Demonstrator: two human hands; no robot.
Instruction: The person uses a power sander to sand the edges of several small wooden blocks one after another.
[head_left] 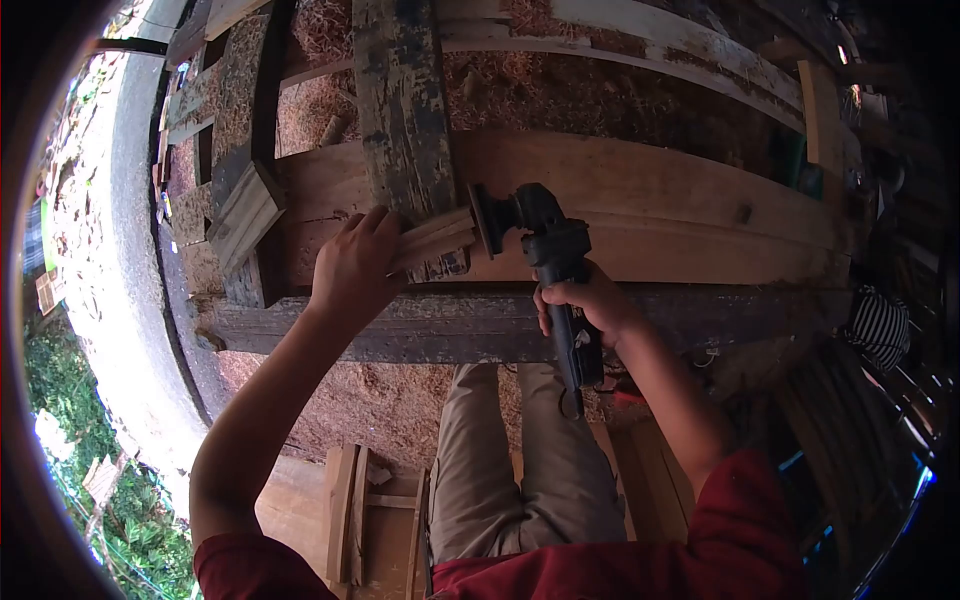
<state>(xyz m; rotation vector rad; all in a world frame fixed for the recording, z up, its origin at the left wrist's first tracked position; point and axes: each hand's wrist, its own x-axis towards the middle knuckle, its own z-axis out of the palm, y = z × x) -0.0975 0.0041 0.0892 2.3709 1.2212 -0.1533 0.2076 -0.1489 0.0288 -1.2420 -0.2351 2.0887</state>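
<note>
Sawdust covers the ground of this open-air wood yard, and weathered planks lie stacked across it from nine o'clock to three o'clock. My left hand [352, 265] sits just left of centre, fingers curled and pressed around the near end of a small wooden piece [437, 237], pinning it against the dark upright board [405, 110] that runs toward twelve o'clock. My right hand [585, 305] is at centre, fingers wrapped tight around the black body of an angle grinder [550, 270], its handle pointing down toward six o'clock. The grinder's disc [482, 220] meets the free end of the wooden piece; whether it truly touches I cannot tell for sure. I judge I am in the middle of sanding or shaping that end. A broad pale plank [650, 200] stretches behind toward three o'clock. Next, I think, calls for a steady left grip and light, even pressure from the disc, keeping my fingertips well back.
</note>
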